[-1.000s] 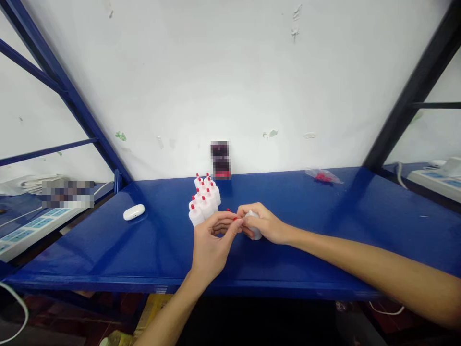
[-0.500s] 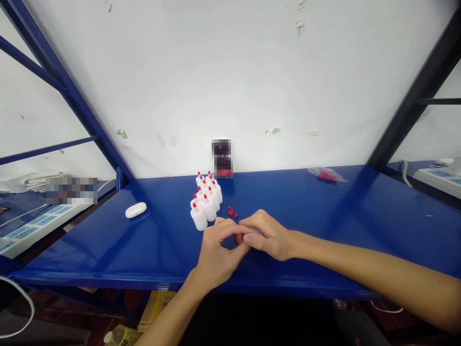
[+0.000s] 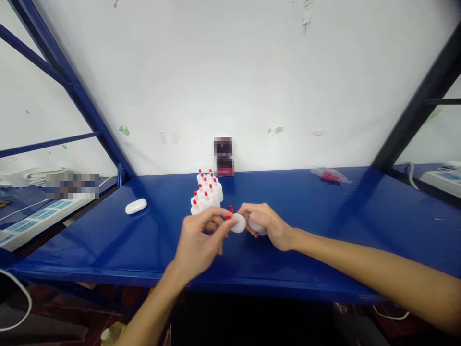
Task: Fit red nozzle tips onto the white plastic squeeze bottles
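Note:
Near the middle of the blue table, my left hand (image 3: 203,236) pinches a round white lid with a red tip (image 3: 238,223) between thumb and fingertips. Just right of it, my right hand (image 3: 268,225) is wrapped round a white bottle body (image 3: 257,226), whose lower part shows beneath the thumb. A small gap separates the lid from the bottle body. Behind my left hand stand several white bottles with red tips (image 3: 212,194), close together. Small red caps (image 3: 231,209) lie behind the lid, partly hidden by it.
A phone-like object (image 3: 224,157), blurred out, leans on the wall. A white oval case (image 3: 136,206) lies at the left. A clear bag of red pieces (image 3: 329,175) is at the back right. Power strips (image 3: 39,218) sit beyond the blue frame.
My hands have moved apart, the left one leftward with the white lid now showing in its fingers. More of the white bottle body shows in my right hand.

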`<state>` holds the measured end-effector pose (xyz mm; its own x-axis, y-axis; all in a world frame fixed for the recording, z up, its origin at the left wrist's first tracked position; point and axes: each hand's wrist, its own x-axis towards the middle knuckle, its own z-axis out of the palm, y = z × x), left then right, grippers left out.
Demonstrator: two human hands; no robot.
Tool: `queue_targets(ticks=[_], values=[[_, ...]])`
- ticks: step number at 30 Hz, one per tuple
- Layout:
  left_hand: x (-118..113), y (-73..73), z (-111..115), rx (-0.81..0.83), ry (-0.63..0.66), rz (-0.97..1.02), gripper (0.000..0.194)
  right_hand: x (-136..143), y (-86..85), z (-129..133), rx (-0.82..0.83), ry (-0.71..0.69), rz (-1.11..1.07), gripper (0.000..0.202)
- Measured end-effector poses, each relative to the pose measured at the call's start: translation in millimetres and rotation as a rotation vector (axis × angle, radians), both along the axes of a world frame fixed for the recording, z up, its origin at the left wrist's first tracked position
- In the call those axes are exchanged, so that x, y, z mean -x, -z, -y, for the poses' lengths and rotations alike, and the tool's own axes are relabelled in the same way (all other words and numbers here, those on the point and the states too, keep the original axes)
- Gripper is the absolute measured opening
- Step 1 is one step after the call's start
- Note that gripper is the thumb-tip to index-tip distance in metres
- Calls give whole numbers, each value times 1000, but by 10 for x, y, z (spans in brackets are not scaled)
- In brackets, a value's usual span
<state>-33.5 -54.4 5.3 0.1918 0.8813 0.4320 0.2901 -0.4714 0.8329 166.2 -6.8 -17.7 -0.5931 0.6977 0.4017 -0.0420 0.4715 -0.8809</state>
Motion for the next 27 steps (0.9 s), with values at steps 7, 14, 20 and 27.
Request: queue_targets(ticks=[7, 14, 20, 27], values=[[606, -298, -73, 141, 57, -661, 22, 6, -3, -123, 84, 198, -48, 34], [521, -186, -170, 22, 53, -869, 25, 13, -16, -101, 170, 140, 23, 30], [460, -210, -112, -67, -104, -892, 24, -49, -33, -127, -345, 369, 578, 30], [295, -190, 105, -53, 153, -933, 20, -156, -119, -232, -604, 396, 1014, 40]])
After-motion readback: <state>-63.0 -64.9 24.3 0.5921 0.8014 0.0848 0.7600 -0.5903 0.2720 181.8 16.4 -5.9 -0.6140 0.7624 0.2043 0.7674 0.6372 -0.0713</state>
